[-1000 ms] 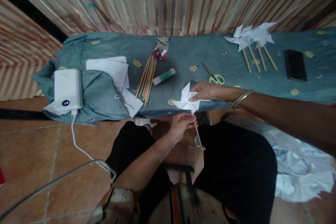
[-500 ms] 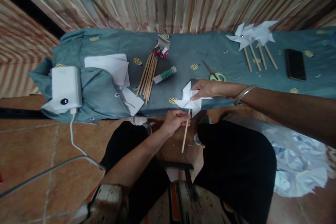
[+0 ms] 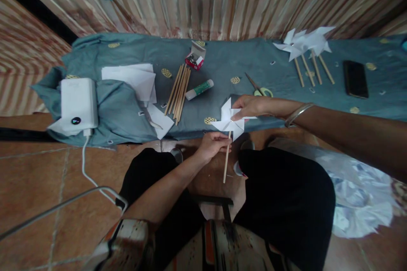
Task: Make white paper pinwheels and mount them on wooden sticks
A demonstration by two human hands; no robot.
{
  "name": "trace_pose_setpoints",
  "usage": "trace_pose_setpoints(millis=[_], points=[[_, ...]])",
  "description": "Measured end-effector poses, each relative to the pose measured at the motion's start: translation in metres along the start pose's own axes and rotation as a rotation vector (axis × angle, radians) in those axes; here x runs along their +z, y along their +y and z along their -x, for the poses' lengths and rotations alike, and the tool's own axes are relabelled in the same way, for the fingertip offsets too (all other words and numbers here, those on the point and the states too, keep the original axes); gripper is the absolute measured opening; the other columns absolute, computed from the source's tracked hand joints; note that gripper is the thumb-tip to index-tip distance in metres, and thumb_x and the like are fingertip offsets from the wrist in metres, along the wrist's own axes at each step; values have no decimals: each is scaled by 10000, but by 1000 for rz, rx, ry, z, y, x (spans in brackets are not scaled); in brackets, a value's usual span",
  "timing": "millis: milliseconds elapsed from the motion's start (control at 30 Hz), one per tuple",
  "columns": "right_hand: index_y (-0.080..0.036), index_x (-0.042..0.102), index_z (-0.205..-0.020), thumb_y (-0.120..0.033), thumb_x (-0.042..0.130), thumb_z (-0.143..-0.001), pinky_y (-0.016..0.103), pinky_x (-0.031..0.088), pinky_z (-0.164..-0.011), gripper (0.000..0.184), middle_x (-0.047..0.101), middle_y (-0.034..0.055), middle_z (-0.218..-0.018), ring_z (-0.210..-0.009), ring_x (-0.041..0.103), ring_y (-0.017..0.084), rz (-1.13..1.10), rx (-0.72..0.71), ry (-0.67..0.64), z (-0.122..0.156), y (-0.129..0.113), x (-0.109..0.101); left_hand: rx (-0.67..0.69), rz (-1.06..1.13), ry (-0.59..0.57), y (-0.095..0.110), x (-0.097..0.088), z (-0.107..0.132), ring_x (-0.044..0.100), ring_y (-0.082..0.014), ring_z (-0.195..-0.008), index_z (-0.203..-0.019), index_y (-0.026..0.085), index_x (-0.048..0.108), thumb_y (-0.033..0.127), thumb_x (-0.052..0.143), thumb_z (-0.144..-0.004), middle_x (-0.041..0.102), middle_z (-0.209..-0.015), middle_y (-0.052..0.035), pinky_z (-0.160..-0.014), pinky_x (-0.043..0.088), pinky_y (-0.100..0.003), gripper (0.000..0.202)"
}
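Note:
My right hand (image 3: 249, 106) pinches a white paper pinwheel (image 3: 228, 121) at the near edge of the cloth-covered bench (image 3: 222, 61). Just below it, my left hand (image 3: 212, 145) is closed round the top of a thin wooden stick (image 3: 226, 159), which hangs down between my knees with its upper end touching the pinwheel's centre. A metal bangle sits on my right wrist.
On the blue cloth lie a bundle of wooden sticks (image 3: 178, 89), a glue stick (image 3: 199, 90), an open box of pins (image 3: 195, 59), scissors (image 3: 258, 87), white paper sheets (image 3: 133, 78), several finished pinwheels (image 3: 303, 46), a black phone (image 3: 355, 78) and a white power bank (image 3: 78, 102) with its cable.
The stick swung from slanting down-right to nearly vertical under the pinwheel. My left hand shifted slightly left. My right hand stayed on the pinwheel.

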State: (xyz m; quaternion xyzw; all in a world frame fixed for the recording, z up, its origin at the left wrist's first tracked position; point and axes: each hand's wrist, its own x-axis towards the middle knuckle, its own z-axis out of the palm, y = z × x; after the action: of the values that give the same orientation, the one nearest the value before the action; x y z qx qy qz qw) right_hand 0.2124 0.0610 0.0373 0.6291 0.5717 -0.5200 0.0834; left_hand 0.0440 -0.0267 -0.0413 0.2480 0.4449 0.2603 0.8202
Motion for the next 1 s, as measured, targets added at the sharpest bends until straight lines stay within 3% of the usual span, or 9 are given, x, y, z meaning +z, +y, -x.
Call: trace_pose_setpoints(millis=[100,333,533,767,1000], points=[[-178,631,-590,-233,751,-656,262,496,-562,148,662,27,-644,-645,632,171,-76,-7,-18,-2,1,1,9,-7,-14,-1,0,-1,622,-109,-532,-655,78,662,177,870,-577,661,-608,-18,-588,565,-285,243],[-181,627,-602,-296,809,-623,235,492,-546,216,637,13,-628,-592,597,129,-190,-46,3,1,9,5,20,14,1,-4,2,-3,624,-115,-519,-639,88,643,144,840,-609,645,-576,-2,-589,566,-295,206],[-181,655,-664,-409,823,-610,247,492,-555,289,653,31,-661,-605,596,134,-211,-60,11,2,16,7,35,61,28,-10,6,-3,625,-125,-526,-667,96,639,173,869,-560,645,-584,1,-569,554,-288,265],[-178,644,-641,-531,798,-580,254,407,-490,390,605,37,-598,-545,532,135,-147,-60,-25,-4,25,4,49,124,-39,-16,11,-4,615,-110,-568,-687,95,643,251,898,-509,641,-635,2,-609,552,-291,348],[-187,658,-680,-523,792,-581,257,407,-513,374,621,41,-641,-583,553,150,-138,-45,-37,-10,28,2,39,144,-62,-18,10,-2,617,-111,-598,-727,94,648,255,879,-557,643,-687,-10,-642,546,-302,329]])
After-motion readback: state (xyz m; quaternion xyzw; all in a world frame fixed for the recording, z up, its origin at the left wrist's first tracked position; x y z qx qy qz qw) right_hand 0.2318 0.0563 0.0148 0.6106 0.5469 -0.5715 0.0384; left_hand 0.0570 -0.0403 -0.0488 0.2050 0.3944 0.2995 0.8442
